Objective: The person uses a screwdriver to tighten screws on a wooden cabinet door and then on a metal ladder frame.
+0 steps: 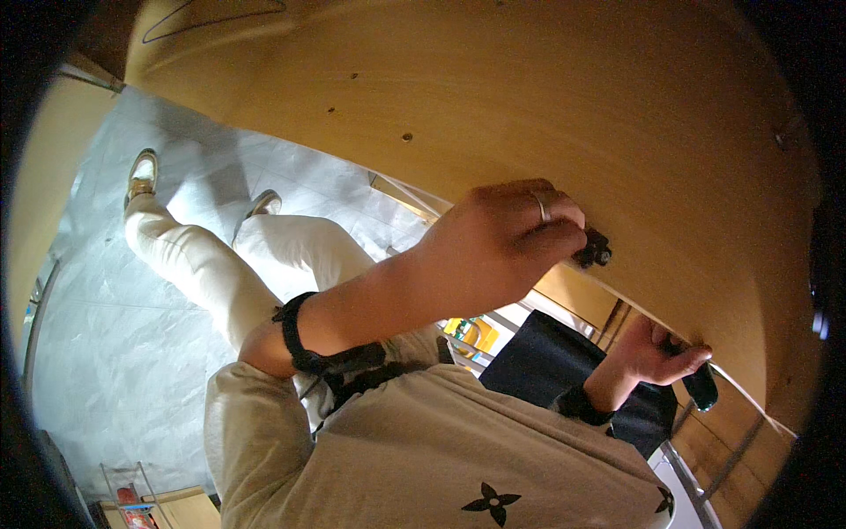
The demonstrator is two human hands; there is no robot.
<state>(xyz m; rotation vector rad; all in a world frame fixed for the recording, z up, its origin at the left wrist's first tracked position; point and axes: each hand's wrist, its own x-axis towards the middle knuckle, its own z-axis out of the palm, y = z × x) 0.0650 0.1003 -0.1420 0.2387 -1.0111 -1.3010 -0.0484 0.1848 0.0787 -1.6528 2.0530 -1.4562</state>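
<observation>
My left hand (518, 236), with a ring on one finger, reaches across to the underside of a wooden panel (493, 97). Its fingers are closed on a small, knobby black part (596, 250) with a shiny spot, close against the wood. Farther right, my right hand (650, 353) is at the panel's lower edge, its thumb stretched toward the right. A dark, round-ended object (701, 390) sticks out below that thumb; its kind does not show. The right fingers are partly hidden, so their hold on it is unclear.
Several small holes and fittings dot the panel. My legs (198, 264) in pale trousers stretch over the grey floor (115, 344) at left. Another wooden panel (62, 167) stands at far left. Behind my arms are a black sheet-like item (546, 357) and a rack with a yellow item (473, 335).
</observation>
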